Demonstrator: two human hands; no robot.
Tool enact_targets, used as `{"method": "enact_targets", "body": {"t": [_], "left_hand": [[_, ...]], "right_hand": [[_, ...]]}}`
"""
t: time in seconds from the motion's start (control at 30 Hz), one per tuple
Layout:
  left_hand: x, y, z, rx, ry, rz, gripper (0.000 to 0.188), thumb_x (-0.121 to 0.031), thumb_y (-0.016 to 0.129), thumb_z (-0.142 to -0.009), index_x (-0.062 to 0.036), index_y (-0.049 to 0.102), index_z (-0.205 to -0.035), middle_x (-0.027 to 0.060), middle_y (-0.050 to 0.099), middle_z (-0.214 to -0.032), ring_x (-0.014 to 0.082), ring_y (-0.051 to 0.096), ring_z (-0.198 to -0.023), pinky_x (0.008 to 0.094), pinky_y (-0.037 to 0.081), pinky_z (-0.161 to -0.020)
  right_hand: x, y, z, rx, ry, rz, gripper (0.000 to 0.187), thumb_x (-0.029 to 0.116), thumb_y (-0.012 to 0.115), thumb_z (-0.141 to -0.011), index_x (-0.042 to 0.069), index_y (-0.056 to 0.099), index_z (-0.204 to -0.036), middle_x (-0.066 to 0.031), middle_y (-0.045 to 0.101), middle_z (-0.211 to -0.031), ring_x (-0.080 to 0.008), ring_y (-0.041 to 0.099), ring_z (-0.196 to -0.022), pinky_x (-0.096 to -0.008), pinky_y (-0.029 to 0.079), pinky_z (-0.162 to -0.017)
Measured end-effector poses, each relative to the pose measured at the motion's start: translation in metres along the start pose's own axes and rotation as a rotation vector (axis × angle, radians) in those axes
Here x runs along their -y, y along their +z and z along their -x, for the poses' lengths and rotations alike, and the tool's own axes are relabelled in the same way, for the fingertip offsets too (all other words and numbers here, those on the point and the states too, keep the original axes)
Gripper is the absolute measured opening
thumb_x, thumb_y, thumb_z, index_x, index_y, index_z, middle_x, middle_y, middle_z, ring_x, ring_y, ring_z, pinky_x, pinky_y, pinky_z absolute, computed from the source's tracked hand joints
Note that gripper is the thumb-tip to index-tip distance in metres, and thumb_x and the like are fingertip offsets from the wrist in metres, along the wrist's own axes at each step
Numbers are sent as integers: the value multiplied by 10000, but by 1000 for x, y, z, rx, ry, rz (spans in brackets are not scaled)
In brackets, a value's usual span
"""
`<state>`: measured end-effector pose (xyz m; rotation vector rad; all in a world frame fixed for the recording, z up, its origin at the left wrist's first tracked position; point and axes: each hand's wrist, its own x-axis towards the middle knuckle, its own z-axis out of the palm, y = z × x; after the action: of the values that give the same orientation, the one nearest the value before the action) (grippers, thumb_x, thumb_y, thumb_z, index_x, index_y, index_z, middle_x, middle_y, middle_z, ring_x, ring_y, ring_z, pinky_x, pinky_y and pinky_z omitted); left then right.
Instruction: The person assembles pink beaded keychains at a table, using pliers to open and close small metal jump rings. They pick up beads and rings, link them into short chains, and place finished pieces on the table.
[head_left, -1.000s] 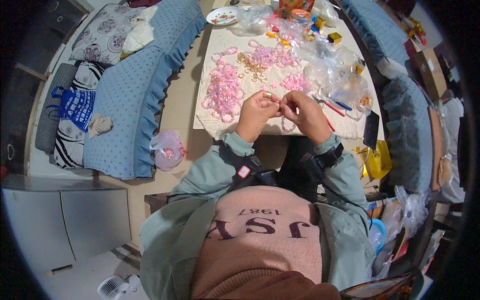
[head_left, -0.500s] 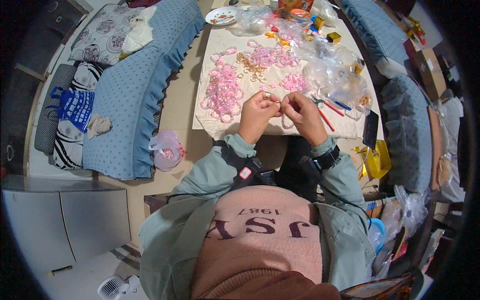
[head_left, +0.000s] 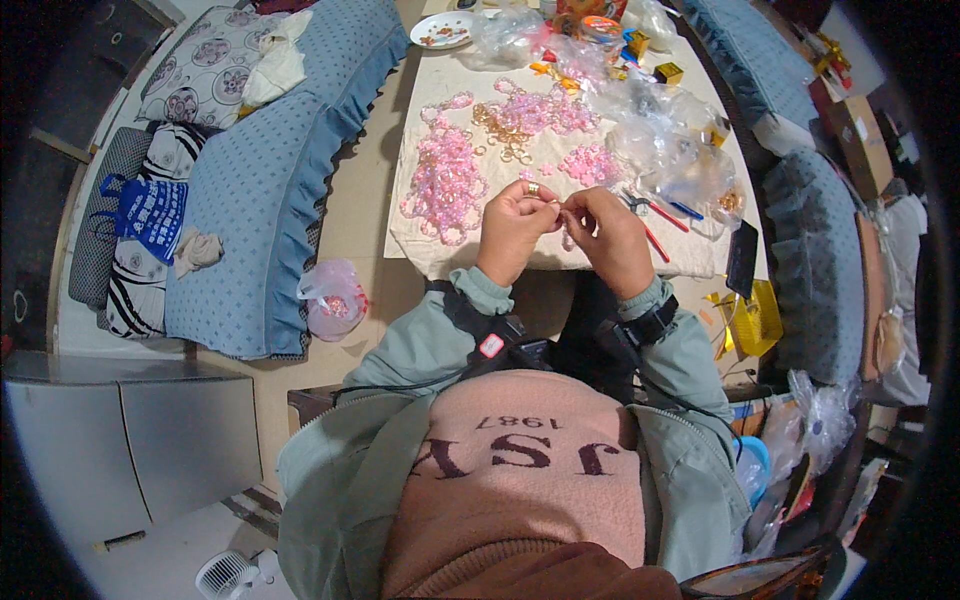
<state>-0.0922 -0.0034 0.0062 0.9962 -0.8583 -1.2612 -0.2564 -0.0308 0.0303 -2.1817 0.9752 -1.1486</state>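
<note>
My left hand (head_left: 515,230) and my right hand (head_left: 609,240) meet over the near edge of the cloth-covered table. Fingertips of both are pinched together at something tiny between them, too small to make out. A short strand of pink beads (head_left: 568,241) hangs under the right fingers. Left of my hands lies a long heap of pink beaded strands (head_left: 443,180). Beyond them are gold-coloured rings (head_left: 512,142) and another pink bead heap (head_left: 545,110). Loose pink beads (head_left: 590,163) sit just past the right fingers.
Pliers with red handles (head_left: 655,243) and a blue tool (head_left: 686,210) lie right of my hands, near a dark phone (head_left: 741,258). Clear plastic bags (head_left: 660,150) crowd the right side. A white plate (head_left: 441,31) stands far left; a yellow basket (head_left: 758,318) sits below the table's right edge.
My right hand has turned slightly, its fingers drawn closer to the left fingertips. The short bead strand beneath has shifted a little. My left hand has hardly moved.
</note>
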Motion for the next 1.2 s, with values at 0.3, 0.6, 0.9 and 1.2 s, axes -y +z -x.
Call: {"method": "enact_targets", "body": {"t": [0.3,0.6,0.9,1.2], "left_hand": [[5,6,3,-13,70,-100,90,7,655,-922,3,601,-994,91,723,-884,94,663,-816,240,540,-706],[4,-1,-1,59,1,102,98,-35,700,-935,-17,634,-1006,82,715,-955,117,678,-862,261,567,-749],[3,-11,-4,92,-157,183,111,-74,736,-919,-33,658,-987,39,691,-921,116,634,-833,251,510,-784],[0,-6,-1,84,-90,105,140,-75,743,-916,-35,631,-991,50,690,-921,115,641,-824,245,518,-737]], "right_hand": [[-4,1,-1,27,119,-73,139,70,710,-855,40,629,-963,-105,642,-816,-219,651,-682,-318,513,-609],[-26,-3,-4,170,394,-698,112,133,631,-991,29,623,-949,45,613,-838,-43,553,-767,-219,456,-696],[-30,-10,-6,296,450,-744,164,225,615,-1018,65,638,-991,100,494,-799,-25,394,-691,-207,321,-612],[-31,-16,-6,366,444,-726,144,179,620,-1015,38,635,-988,59,608,-878,-37,514,-801,-215,433,-721]]}}
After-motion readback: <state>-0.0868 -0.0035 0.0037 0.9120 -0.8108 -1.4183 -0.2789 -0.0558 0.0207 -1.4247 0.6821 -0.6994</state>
